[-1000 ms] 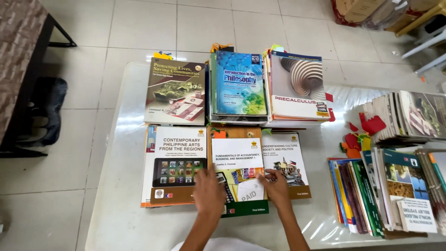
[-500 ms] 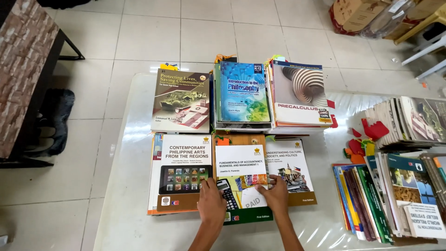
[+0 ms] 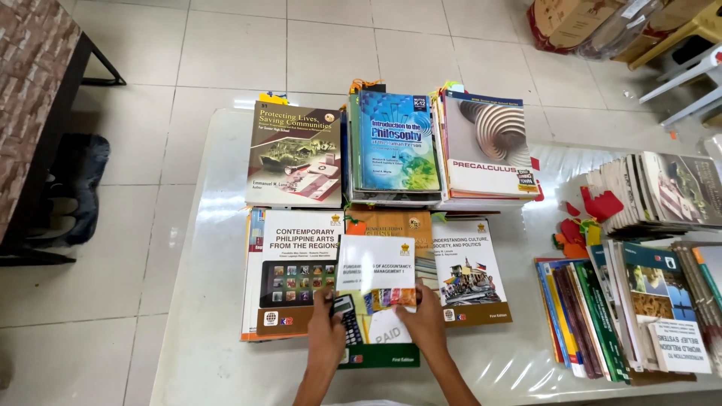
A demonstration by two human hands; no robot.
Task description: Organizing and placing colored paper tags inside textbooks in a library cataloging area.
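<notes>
Both hands grip one white and green book [image 3: 376, 297] at the near edge of the white table [image 3: 203, 353]: the left hand [image 3: 326, 331] closes on its lower left side over the pictured calculator, and the right hand [image 3: 426, 319] closes on its lower right side, so the book sits between them with its top edge lifted away from the person. It rests above an orange book [image 3: 391, 224] in the middle of the near row. Just left lies an arts book [image 3: 297, 274], just right a book on culture and society [image 3: 470, 274]. Farther off stand three stacks: a brown-covered book [image 3: 293, 154], a blue philosophy book [image 3: 395, 143], and a math book [image 3: 492, 143]. Off to the right, more books [image 3: 639, 308] lie fanned out
</notes>
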